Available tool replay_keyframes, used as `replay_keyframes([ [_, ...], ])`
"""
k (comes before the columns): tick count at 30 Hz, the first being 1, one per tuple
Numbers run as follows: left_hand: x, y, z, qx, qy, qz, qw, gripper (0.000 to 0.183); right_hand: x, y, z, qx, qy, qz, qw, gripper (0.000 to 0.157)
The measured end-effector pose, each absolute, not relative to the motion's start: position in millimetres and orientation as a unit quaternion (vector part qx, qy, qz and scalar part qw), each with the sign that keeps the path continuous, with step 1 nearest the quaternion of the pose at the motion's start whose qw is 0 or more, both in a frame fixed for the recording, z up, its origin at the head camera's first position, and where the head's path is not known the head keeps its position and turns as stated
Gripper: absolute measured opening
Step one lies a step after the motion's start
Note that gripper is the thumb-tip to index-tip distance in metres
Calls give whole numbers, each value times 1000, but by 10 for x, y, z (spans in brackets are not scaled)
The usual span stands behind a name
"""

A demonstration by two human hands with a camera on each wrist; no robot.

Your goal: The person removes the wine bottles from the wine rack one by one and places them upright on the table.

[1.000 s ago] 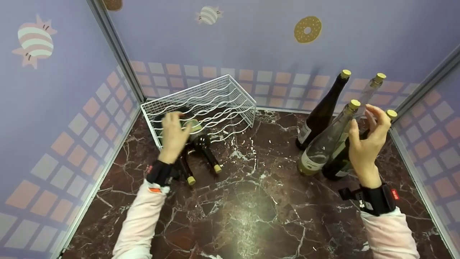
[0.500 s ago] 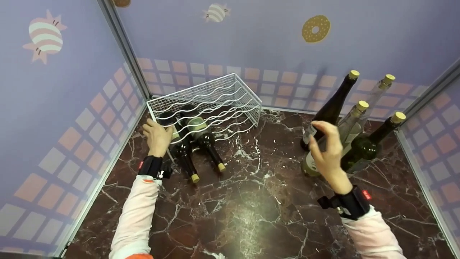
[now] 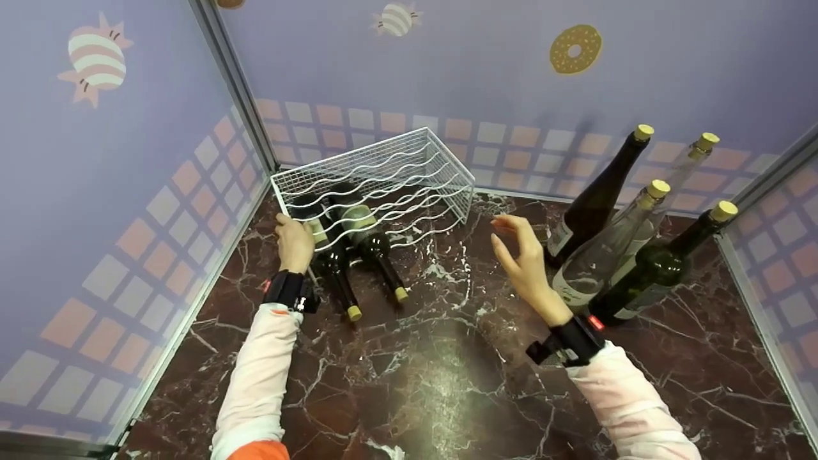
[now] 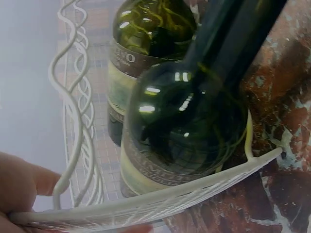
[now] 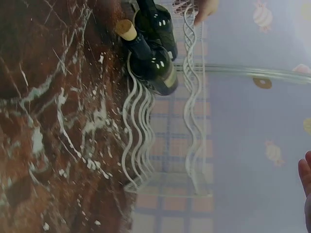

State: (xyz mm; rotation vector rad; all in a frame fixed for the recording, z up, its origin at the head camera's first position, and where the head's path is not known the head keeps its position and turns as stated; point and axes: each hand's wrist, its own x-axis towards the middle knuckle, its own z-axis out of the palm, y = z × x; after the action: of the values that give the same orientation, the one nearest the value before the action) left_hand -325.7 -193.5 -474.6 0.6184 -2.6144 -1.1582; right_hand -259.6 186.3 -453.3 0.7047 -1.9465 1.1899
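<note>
A white wire wine rack (image 3: 383, 156) with wavy shelves stands at the back left. My left hand (image 3: 295, 244) grips its left side frame, the thumb (image 4: 46, 182) on the inner face in the left wrist view. Two dark green wine bottles lie side by side on the lower wires, necks toward me: the left bottle (image 4: 187, 116) is nearest the gripped side, the right bottle (image 3: 369, 239) beside it. Between the rack and the standing bottles my right hand (image 3: 529, 260) hovers with nothing in it, fingers loosely bent and thumb apart.
Several corked bottles stand at the right: a slim dark bottle (image 3: 597, 198), a clear bottle (image 3: 591, 268), another clear bottle (image 3: 680, 167) behind, and a green bottle (image 3: 661, 265). Patterned wall panels (image 3: 486, 70) enclose the dark marbled tabletop (image 3: 441, 383).
My left hand has gone from over the bottles in the rack to its left side frame and now grips it. My right hand has swung left, away from the standing bottles.
</note>
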Motion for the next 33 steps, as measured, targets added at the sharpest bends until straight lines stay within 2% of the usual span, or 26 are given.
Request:
replay_keyframes([
  [5, -3258, -1931, -4767, 204, -892, -385, 118, 47, -2753, 1746, -4674, 224, -786, 486, 311, 29],
  [18, -3273, -1877, -4760, 219, -892, -379, 116, 42, -3120, 1177, -5198, 86, -792, 599, 82, 29],
  [27, -3294, -1875, -4791, 222, -891, -373, 134, 40, -3124, 719, -5405, 26, -761, 645, -63, 35],
  [31, -3267, -1903, -4791, 234, -887, -374, 138, 39, -3100, 529, -5441, 3, -754, 648, -104, 42],
  [33, -3258, -1916, -4788, 236, -885, -375, 139, 40, -3338, 469, -5864, 9, -748, 656, -105, 47],
])
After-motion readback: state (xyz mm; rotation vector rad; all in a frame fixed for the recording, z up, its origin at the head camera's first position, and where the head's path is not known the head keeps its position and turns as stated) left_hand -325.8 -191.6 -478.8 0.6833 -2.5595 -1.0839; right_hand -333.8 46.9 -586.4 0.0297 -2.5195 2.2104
